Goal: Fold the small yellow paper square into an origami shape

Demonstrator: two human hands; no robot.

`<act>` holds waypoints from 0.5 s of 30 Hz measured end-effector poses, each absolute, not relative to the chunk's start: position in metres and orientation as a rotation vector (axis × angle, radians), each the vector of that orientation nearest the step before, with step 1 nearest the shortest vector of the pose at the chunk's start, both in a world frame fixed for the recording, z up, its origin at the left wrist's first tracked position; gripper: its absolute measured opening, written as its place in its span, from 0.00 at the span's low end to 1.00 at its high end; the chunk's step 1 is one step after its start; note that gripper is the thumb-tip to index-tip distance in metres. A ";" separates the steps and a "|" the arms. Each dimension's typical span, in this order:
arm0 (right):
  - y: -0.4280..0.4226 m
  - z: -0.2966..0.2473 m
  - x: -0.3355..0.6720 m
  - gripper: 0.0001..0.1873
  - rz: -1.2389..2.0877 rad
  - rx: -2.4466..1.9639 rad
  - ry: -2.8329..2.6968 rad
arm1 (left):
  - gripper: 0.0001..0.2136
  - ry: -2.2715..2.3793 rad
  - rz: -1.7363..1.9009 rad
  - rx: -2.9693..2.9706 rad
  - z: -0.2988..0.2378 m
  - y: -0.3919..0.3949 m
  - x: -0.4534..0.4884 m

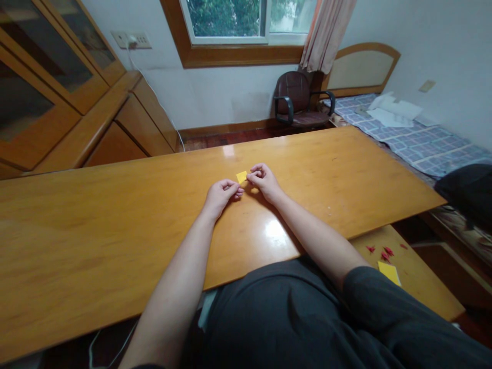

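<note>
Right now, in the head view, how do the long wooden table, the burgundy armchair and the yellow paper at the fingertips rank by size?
1. Long wooden table
2. Burgundy armchair
3. Yellow paper
Though farther away, the armchair clearly looks larger than the paper.

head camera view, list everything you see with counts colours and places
yellow paper: 1, yellow, between the hands
table: 1, orange-brown, centre
lower table: 1, light brown, lower right
red pieces: about 4, red, on lower table
yellow square: 1, yellow, on lower table
cabinet: 1, brown, left
wall sockets: 2 plates, white, upper left
cord: 1, white, below sockets
window: 1, brown-framed, top
curtain: 1, pink, beside window
chair: 1, dark red, below curtain
bed: 1, blue-checked, right
papers: several, white, on bed
unclear object: 1, black, right edge
shirt: 1, black, bottom
left hand: 1, bare, at yellow paper
right hand: 1, bare, at yellow paper
</note>
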State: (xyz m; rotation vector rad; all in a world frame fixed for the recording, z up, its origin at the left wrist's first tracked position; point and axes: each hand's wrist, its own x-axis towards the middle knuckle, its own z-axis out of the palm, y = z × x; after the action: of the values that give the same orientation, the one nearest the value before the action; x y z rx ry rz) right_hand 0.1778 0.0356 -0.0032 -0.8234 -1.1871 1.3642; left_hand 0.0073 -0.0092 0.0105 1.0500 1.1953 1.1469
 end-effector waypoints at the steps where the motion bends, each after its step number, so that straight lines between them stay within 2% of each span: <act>1: 0.035 -0.003 0.178 0.22 1.365 -0.830 -1.188 | 0.21 1.191 1.152 1.053 0.011 -0.010 0.007; 9: 0.033 0.000 0.178 0.22 1.360 -0.845 -1.201 | 0.17 1.171 1.168 1.076 0.011 -0.011 0.005; 15: 0.033 0.000 0.178 0.21 1.359 -0.843 -1.237 | 0.17 1.149 1.146 1.072 0.010 -0.009 0.005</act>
State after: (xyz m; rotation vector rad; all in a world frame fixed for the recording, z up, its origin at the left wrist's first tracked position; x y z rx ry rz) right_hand 0.1777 0.0330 -0.0004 -0.8432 -1.2373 1.3586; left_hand 0.0048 -0.0089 0.0100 1.0724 1.1485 1.1456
